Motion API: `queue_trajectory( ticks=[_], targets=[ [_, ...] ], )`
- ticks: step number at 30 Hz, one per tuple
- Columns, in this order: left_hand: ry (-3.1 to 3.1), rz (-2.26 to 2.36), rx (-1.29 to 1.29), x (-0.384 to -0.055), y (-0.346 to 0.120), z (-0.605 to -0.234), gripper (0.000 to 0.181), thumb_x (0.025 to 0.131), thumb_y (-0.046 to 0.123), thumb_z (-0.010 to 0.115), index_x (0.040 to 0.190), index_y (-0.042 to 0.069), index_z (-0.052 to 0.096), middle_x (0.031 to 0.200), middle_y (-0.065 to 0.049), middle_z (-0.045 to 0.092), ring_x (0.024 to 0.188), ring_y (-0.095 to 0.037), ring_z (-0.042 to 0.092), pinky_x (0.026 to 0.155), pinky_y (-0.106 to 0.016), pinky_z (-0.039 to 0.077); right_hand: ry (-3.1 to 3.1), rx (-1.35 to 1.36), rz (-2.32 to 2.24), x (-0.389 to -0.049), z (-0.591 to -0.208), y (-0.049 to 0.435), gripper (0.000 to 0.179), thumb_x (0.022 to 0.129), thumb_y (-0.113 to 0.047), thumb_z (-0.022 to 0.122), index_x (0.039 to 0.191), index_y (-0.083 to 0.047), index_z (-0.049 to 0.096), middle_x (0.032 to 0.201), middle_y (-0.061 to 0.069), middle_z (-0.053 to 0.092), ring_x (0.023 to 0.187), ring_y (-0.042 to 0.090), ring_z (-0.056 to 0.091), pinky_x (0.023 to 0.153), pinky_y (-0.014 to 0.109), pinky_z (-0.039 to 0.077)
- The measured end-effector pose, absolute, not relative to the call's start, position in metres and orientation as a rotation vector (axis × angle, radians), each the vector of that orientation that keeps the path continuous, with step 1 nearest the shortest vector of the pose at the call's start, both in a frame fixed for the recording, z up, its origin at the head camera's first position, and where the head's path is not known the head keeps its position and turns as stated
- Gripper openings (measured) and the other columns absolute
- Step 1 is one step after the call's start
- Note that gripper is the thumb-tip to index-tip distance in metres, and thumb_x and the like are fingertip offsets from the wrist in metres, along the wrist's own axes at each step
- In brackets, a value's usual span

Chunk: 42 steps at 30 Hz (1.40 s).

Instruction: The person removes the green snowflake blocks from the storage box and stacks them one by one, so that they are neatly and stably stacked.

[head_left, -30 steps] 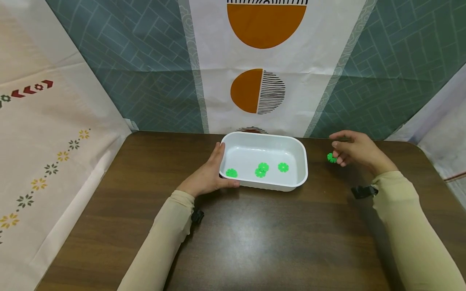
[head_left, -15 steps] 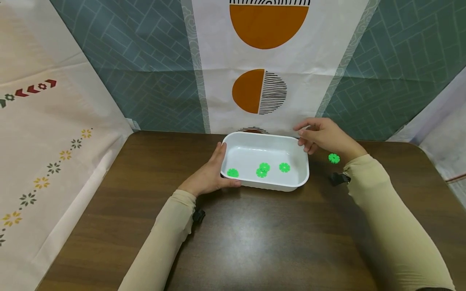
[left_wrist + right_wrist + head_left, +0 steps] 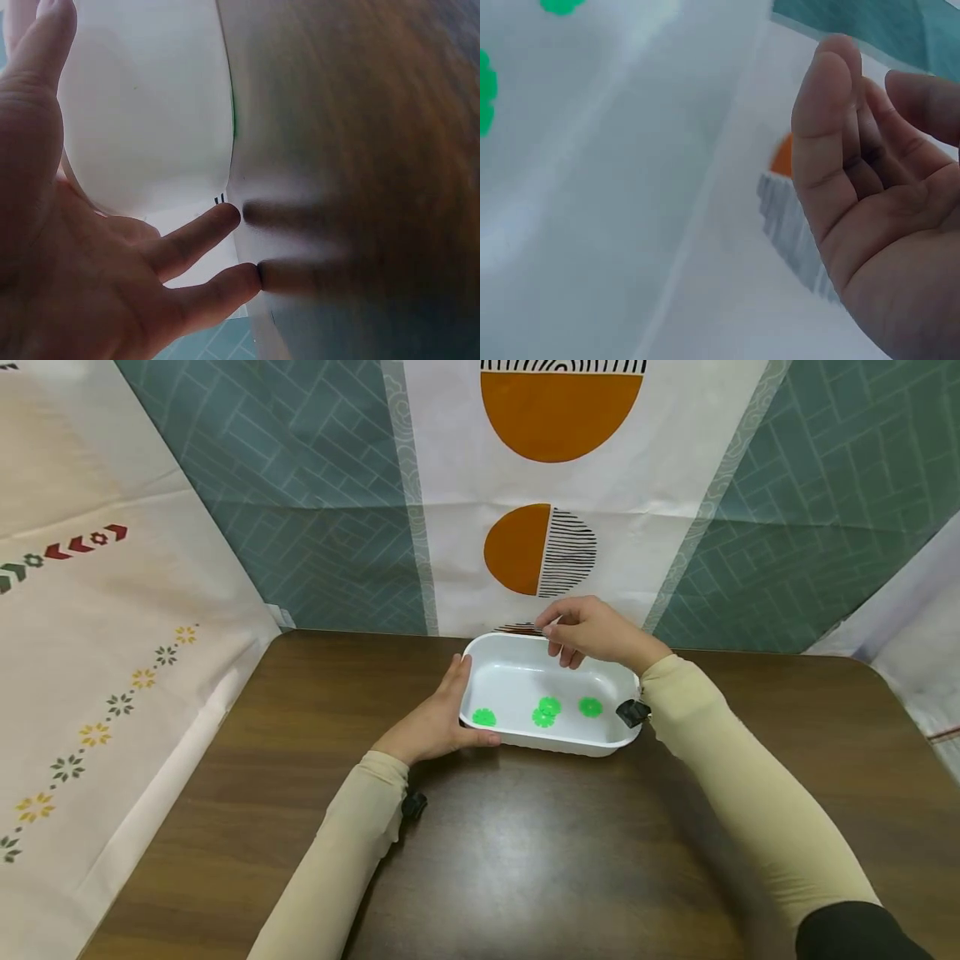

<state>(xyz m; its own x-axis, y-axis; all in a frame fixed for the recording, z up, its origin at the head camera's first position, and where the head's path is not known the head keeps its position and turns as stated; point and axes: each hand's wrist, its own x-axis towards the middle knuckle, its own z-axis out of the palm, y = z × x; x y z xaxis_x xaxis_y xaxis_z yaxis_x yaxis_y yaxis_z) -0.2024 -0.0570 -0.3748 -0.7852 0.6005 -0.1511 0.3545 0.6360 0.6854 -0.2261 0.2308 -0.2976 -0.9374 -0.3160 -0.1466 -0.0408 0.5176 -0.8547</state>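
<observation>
A white tray (image 3: 570,747) stands near the table's back edge, holding several green disc-shaped pieces with notched edges. A pair of green pieces (image 3: 549,705) overlaps near the middle. My left hand (image 3: 431,727) rests against the tray's left end, thumb along the front wall and fingers up the left side. In the left wrist view, two fingertips (image 3: 229,215) come down at the table. My right hand (image 3: 596,635) hovers over the tray's back part. In the right wrist view, its fingers bend loosely, thumb apart, with nothing visible between them.
The brown wooden table (image 3: 525,852) reaches from the front to a patterned cloth wall (image 3: 322,527) right behind the tray. A white cloth (image 3: 150,693) hangs at the left. My right sleeve (image 3: 720,735) covers part of the table beside the tray.
My right hand has moved left from beside a green piece on the table to above the tray. My sleeve now covers that piece's spot. The left hand keeps its place on the tray.
</observation>
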Motion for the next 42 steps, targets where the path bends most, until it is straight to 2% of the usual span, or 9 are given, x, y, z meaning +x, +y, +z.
queue_trajectory(
  ticks=[7, 14, 20, 23, 26, 35, 42],
  targets=[
    [2.487, 0.930, 0.773, -0.202, -0.058, -0.374, 0.131, 0.079, 0.059, 0.081, 0.162, 0.015, -0.010, 0.168, -0.008, -0.016, 0.148, -0.035, 0.026, 0.115, -0.044, 0.030, 2.462, -0.407, -1.192, -0.241, -0.323, 0.201, 0.024, 0.103, -0.015, 0.059, 0.120, 0.000, 0.067, 0.085, 0.019, 0.067, 0.067, 0.028, 0.063, 0.064, 0.037, 0.056],
    [2.464, 0.926, 0.766, -0.201, -0.058, -0.374, 0.130, 0.080, 0.061, 0.079, 0.162, 0.019, -0.013, 0.166, 0.001, -0.022, 0.147, -0.036, 0.026, 0.113, -0.044, 0.032, 2.372, -0.620, -0.901, -0.248, -0.345, 0.170, 0.030, 0.097, -0.018, 0.067, 0.126, -0.009, 0.067, 0.095, 0.013, 0.068, 0.073, 0.026, 0.063, 0.067, 0.035, 0.054],
    [2.451, 0.937, 0.759, -0.200, -0.057, -0.373, 0.128, 0.082, 0.057, 0.080, 0.161, 0.021, -0.014, 0.165, 0.004, -0.023, 0.148, -0.035, 0.024, 0.114, -0.046, 0.032, 2.387, -0.690, -0.699, -0.246, -0.356, 0.152, 0.037, 0.089, -0.027, 0.077, 0.122, -0.013, 0.067, 0.096, 0.007, 0.064, 0.084, 0.020, 0.056, 0.076, 0.033, 0.046],
    [2.452, 0.935, 0.756, -0.201, -0.057, -0.373, 0.128, 0.082, 0.056, 0.080, 0.161, 0.021, -0.014, 0.164, 0.004, -0.024, 0.149, -0.033, 0.022, 0.115, -0.044, 0.030, 2.436, -0.706, -0.573, -0.244, -0.358, 0.143, 0.042, 0.085, -0.031, 0.080, 0.119, -0.012, 0.063, 0.099, 0.004, 0.063, 0.091, 0.021, 0.055, 0.082, 0.033, 0.044],
    [2.455, 0.939, 0.762, -0.202, -0.058, -0.374, 0.129, 0.082, 0.054, 0.081, 0.161, 0.019, -0.014, 0.165, 0.003, -0.024, 0.150, -0.032, 0.020, 0.116, -0.043, 0.028, 2.472, -0.729, -0.472, -0.241, -0.360, 0.136, 0.044, 0.084, -0.031, 0.080, 0.118, -0.012, 0.059, 0.099, 0.004, 0.062, 0.091, 0.022, 0.054, 0.084, 0.033, 0.044],
    [2.465, 0.945, 0.797, -0.203, -0.061, -0.377, 0.129, 0.082, 0.056, 0.080, 0.161, 0.015, -0.014, 0.165, -0.004, -0.022, 0.151, -0.032, 0.012, 0.117, -0.044, 0.024, 2.629, -0.661, -0.503, -0.245, -0.364, 0.140, 0.027, 0.093, -0.029, 0.076, 0.107, -0.011, 0.063, 0.100, 0.004, 0.065, 0.089, 0.023, 0.054, 0.083, 0.035, 0.044],
    [2.467, 0.948, 0.799, -0.203, -0.060, -0.376, 0.129, 0.081, 0.059, 0.079, 0.161, 0.018, -0.014, 0.165, -0.002, -0.022, 0.150, -0.033, 0.017, 0.116, -0.043, 0.027, 2.629, -0.593, -0.688, -0.253, -0.369, 0.155, 0.025, 0.095, -0.023, 0.071, 0.112, -0.006, 0.066, 0.106, 0.009, 0.067, 0.091, 0.024, 0.057, 0.083, 0.036, 0.046]
  ],
)
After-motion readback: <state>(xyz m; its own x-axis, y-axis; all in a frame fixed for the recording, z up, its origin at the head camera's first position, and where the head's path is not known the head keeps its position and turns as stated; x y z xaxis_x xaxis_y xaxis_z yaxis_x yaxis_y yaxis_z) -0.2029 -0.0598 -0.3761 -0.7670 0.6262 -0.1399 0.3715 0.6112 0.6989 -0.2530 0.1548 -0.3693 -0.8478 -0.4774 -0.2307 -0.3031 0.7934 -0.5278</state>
